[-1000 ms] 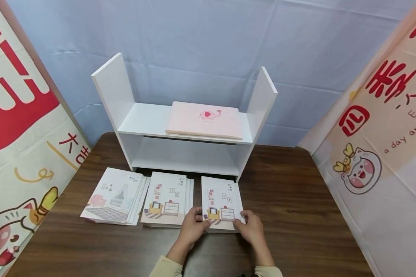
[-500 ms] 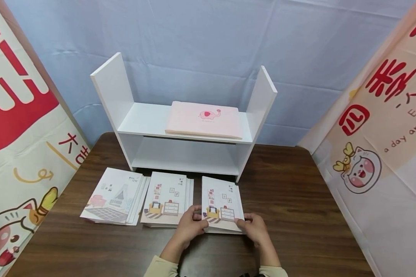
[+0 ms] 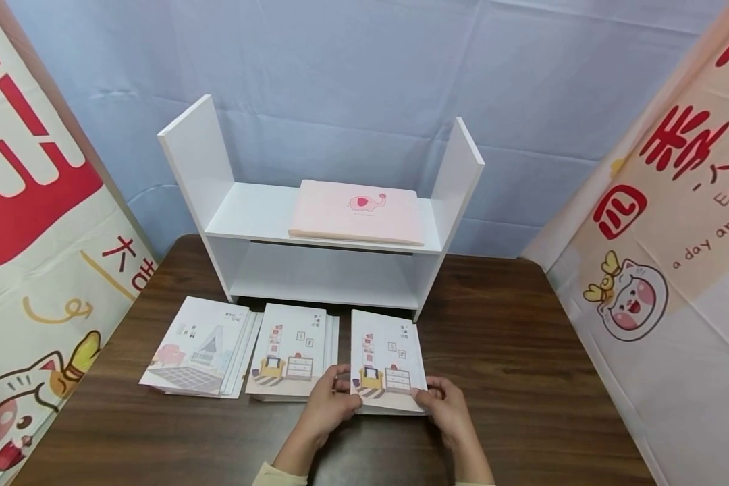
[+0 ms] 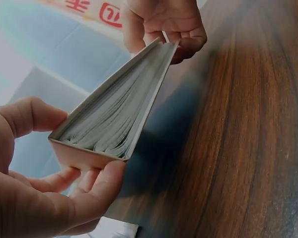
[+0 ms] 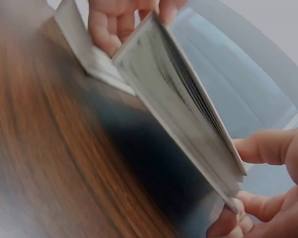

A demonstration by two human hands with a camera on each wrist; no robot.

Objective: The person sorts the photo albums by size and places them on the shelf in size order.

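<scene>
Both forearms reach forward side by side — the left hand [image 3: 330, 402] and right hand [image 3: 445, 408] sit level, near each other. Each has its thumb on top and fingers curled beneath, pinching.

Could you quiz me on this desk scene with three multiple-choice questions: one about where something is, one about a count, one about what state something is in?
1. Where does the pink book lie?
A. on the upper board of the white shelf
B. on the table
C. in a hand

2. How many piles of notebooks are on the table?
A. one
B. three
C. five

3. How is the right-most pile being handled?
A. untouched
B. pressed flat by one hand
C. gripped at its near corners by both hands, near edge raised

Answers: 1 A, it rests flat on the top board. 2 B, three lie side by side before the shelf. 3 C, the left hand and right hand hold it, and the wrist views show its near edge off the wood.
</scene>
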